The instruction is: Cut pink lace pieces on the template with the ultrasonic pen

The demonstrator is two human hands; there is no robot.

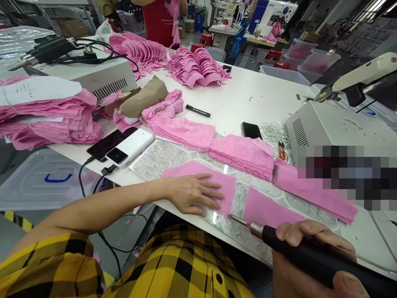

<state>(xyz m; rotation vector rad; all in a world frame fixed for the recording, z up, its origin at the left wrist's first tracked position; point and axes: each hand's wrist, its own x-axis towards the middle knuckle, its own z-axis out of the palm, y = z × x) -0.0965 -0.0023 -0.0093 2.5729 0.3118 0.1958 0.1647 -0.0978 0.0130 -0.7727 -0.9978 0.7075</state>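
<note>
My left hand (194, 193) lies flat, fingers spread, on a pink fabric piece (228, 192) over a clear plate with a mottled grey surface (164, 156). In my right hand (313, 248) is a soldering iron (294, 248) with a black handle. Its thin metal tip points left and meets the lower right corner of that piece; whether it touches cannot be made out. A second pink piece (269, 209) lies to the right, partly behind the iron. Beyond them are stacks of pink lace fabric (242, 155) and a longer plain pink stack (313, 188).
A white power bank (130, 147), a dark phone (107, 145) and cables sit at left, near a tied pink bundle (52, 118). Farther back are a black marker (197, 111), another phone (251, 130), orange-handled snips (281, 151) and grey machine boxes (350, 124). A person in red (159, 22) stands behind.
</note>
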